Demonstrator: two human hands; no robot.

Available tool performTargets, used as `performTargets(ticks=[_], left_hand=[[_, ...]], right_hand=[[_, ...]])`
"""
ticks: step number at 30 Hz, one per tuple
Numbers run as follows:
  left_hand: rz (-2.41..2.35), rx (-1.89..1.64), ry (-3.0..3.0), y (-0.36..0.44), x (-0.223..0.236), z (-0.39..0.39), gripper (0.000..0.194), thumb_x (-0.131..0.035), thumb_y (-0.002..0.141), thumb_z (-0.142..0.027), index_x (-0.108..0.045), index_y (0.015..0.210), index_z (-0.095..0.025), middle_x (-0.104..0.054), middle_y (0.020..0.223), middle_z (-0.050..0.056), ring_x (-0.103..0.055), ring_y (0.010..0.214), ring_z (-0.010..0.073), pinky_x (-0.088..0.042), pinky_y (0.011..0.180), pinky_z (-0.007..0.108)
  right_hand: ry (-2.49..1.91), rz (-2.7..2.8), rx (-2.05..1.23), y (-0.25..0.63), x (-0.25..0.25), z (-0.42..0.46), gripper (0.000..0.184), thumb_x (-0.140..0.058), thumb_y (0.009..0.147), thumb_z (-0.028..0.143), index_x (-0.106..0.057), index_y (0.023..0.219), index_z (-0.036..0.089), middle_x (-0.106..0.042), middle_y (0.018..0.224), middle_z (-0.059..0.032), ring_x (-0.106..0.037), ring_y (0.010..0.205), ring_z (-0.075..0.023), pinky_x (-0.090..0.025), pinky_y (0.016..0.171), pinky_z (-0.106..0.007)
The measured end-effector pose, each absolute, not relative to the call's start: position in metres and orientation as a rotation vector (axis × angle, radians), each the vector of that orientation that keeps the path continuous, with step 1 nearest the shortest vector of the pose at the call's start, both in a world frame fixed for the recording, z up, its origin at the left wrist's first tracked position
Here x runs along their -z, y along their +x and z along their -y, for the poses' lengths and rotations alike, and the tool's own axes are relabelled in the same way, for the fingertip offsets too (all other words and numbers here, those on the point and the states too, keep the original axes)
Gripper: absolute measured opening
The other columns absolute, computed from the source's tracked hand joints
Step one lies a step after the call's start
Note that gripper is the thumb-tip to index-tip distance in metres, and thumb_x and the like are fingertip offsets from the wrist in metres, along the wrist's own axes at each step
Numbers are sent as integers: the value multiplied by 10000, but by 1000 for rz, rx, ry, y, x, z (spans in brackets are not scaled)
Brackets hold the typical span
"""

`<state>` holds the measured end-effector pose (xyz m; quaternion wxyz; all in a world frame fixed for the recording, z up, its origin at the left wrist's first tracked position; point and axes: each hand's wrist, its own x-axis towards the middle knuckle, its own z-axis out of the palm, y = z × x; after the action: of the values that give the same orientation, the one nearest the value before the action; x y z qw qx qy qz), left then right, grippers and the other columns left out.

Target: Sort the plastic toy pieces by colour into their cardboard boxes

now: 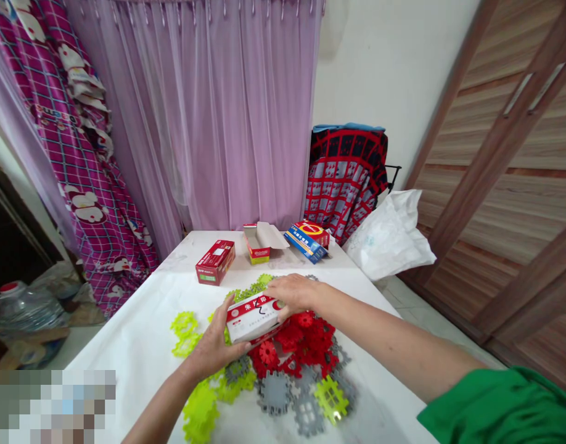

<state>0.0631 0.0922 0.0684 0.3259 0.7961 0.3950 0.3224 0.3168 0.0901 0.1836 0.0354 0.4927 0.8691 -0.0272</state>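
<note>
Across the white-covered desk (135, 345), your left hand (216, 348) and right hand (295, 294) clasp a white-and-red carton (253, 317), while lime, red and grey plastic tiles (267, 353) lie apparently unsorted beneath.

Bright, even room light, faint shadows, fisheye-curved edges, a pixelated patch (50, 407) lower left.

On the tabletop (139, 345), an opened carton (262, 242) is placed near the far edge. A closed carton (215, 262) is set to its left, a box (307, 240) to its right; interlocking plastic tiles (274, 392) are spread before it, beneath a held carton (254, 317).
</note>
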Motion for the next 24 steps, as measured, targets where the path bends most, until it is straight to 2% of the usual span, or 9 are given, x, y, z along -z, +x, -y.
performTargets(ticks=[4, 8, 12, 15, 20, 22, 24], left_hand=[[-1068, -823, 2069, 65, -64, -95, 961, -695, 727, -389, -199, 1526, -184, -453, 1492, 168, -492, 1333, 296, -374, 1133, 492], [-1068, -774, 2082, 61, -64, -98, 974, -686, 727, -341, -165, 1536, -185, -495, 1456, 156, -511, 1311, 287, -375, 1132, 479], [-1080, -723, 2089, 60, -68, -97, 996, -666, 745, -327, -93, 1549, -197, -436, 1502, 162, -479, 1343, 297, -357, 1140, 491], [-1089, -716, 2068, 60, -71, -96, 1034, -669, 744, -336, -45, 1556, -194, -413, 1519, 170, -461, 1360, 311, -341, 1146, 507], [-1060, -752, 2014, 59, -73, -97, 1171, -719, 702, -432, 34, 1553, -149, -483, 1464, 196, -492, 1333, 320, -361, 1136, 501], [-1046, -750, 1982, 57, -72, -96, 1210, -721, 695, -509, 53, 1551, -144, -435, 1501, 214, -463, 1361, 330, -372, 1129, 494], [-1045, -755, 1944, 53, -70, -96, 1212, -705, 684, -596, 5, 1556, -145, -356, 1550, 227, -402, 1406, 347, -387, 1118, 486]], right_hand=[[1269, -2681, 1, 319, -184, -93, 360, -693, 800, 333, -683, 1136, 202, -703, 1136, -99, -645, 996, -236, -456, 798, -294], [1279, -2695, 111, 324, -185, -99, 258, -578, 864, 305, -696, 1083, 237, -729, 1082, -54, -648, 932, -199, -423, 728, -266], [1331, -2706, 230, 329, -191, -106, 259, -491, 911, 272, -714, 1042, 266, -749, 1018, -8, -635, 837, -157, -373, 664, -243], [1480, -2675, 130, 328, -195, -109, 297, -436, 948, 271, -729, 963, 228, -755, 953, -34, -625, 783, -158, -342, 634, -253], [1567, -2724, 9, 322, -201, -108, 324, -431, 981, 361, -718, 1052, 228, -753, 1010, -63, -651, 853, -190, -338, 644, -263], [1601, -2751, 77, 322, -202, -107, 320, -454, 976, 383, -700, 1128, 244, -749, 1062, -58, -659, 911, -196, -364, 674, -258], [1679, -2770, 159, 326, -202, -107, 343, -475, 967, 408, -671, 1203, 255, -741, 1108, -55, -663, 964, -203, -397, 716, -257]])
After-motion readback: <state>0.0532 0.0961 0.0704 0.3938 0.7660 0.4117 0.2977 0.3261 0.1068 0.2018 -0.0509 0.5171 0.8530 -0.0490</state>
